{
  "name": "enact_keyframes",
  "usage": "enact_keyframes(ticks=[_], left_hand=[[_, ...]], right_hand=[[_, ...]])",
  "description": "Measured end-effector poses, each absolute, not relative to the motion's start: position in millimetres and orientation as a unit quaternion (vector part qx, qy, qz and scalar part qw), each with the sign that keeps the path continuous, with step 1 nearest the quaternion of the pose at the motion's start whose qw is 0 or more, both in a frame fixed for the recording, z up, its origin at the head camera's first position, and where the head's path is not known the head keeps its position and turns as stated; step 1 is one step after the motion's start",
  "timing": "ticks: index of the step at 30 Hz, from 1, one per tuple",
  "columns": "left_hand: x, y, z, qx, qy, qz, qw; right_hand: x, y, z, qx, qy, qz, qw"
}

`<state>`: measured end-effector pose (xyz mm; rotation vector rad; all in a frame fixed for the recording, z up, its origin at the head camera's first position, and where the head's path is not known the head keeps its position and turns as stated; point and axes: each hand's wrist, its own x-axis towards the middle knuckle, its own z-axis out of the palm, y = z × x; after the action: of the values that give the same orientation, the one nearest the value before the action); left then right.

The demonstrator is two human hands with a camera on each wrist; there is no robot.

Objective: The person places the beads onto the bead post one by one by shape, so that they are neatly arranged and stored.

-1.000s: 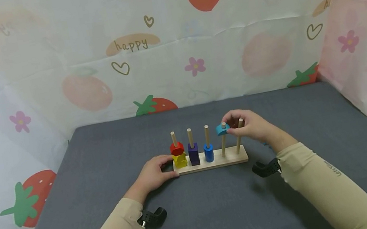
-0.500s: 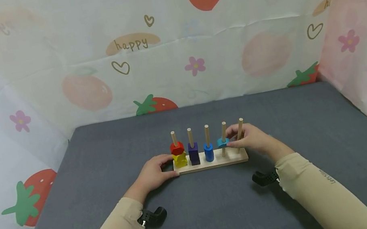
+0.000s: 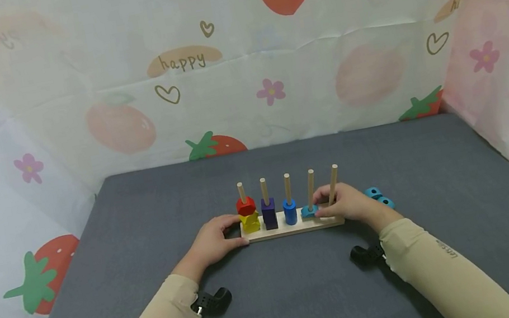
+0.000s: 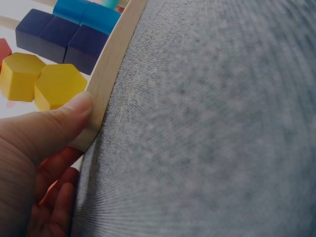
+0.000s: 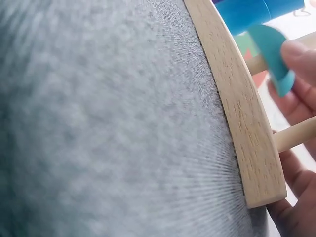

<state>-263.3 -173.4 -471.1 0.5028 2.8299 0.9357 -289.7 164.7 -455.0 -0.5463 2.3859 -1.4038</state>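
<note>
My left hand (image 3: pixel 212 240) grips the left end of a wooden peg board (image 3: pixel 302 226), thumb on its front edge and fingers behind in the left wrist view. Between thumb and fingers of my right hand (image 3: pixel 350 202) is a teal half-round block (image 5: pixel 270 52), threaded on the fourth peg. A short stretch of peg shows between block and base in the right wrist view. Yellow blocks (image 4: pixel 60 87) with a red one (image 3: pixel 245 206) above fill the first peg. Purple square blocks (image 3: pixel 269 216) are on the second, blue cylinders (image 3: pixel 290 212) on the third.
The fifth peg (image 3: pixel 333 182) is bare and rises beside my right fingers. Light blue blocks with holes (image 3: pixel 380 197) lie on the grey cloth (image 3: pixel 285 301) right of the board, partly behind my right wrist. A printed curtain (image 3: pixel 304 93) stands at the back.
My right hand has moved down along the fourth peg, bringing the teal block from near its tip to close above the base. The left hand has stayed on the board.
</note>
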Motion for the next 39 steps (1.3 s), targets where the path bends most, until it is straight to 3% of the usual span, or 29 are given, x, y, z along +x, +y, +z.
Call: enact_keyframes(ticks=[20,28,39], left_hand=[[-262.2,-172.5,-471.3,0.163,0.935,0.311,0.059],[-263.4,-172.5,-472.0,0.158,0.936,0.309,0.061],[-263.2,-172.2,-471.8,0.158,0.936,0.308,0.059]], right_hand=[[-284.8,175.9,-445.8,-0.193,0.835,-0.483,0.179],[-283.9,203.3,-433.3,-0.21,0.851,-0.458,0.147],[-277.2,247.3,-431.6,-0.159,0.876,-0.444,0.099]])
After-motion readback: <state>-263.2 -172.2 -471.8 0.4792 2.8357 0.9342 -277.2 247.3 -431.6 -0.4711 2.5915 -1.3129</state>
